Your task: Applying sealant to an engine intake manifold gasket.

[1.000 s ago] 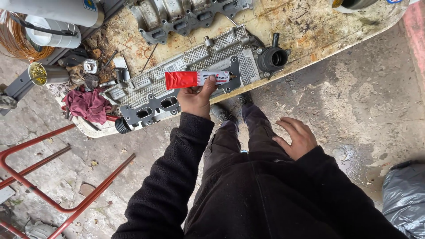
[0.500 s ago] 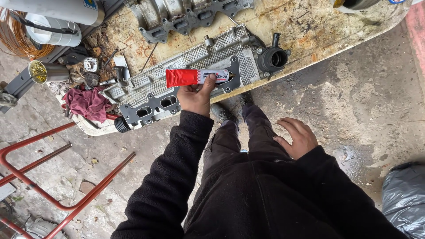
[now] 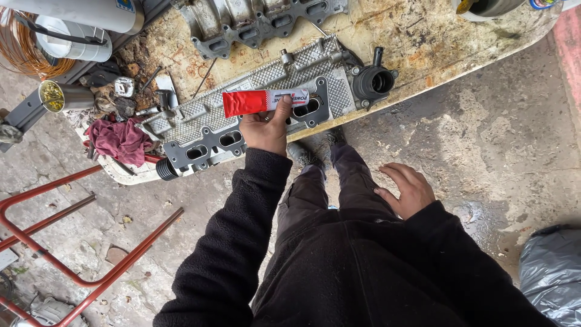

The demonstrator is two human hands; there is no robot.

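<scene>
Two hands, left hand [image 3: 266, 128] gripping red-and-white tube [image 3: 264, 101] over grey manifold [image 3: 254, 112], right hand [image 3: 407, 191] flat on thigh

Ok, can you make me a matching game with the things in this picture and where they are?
Things:
1. red and white tube
2. dark red rag
3. right hand
4. grey metal engine part

Places:
A. resting on the person's thigh
B. lying across the dirty board
C. held in the left hand
D. crumpled at the board's left end

Pairs: 1-C, 2-D, 3-A, 4-B

Cracked, perhaps damp concrete floor [image 3: 496, 145]
</scene>
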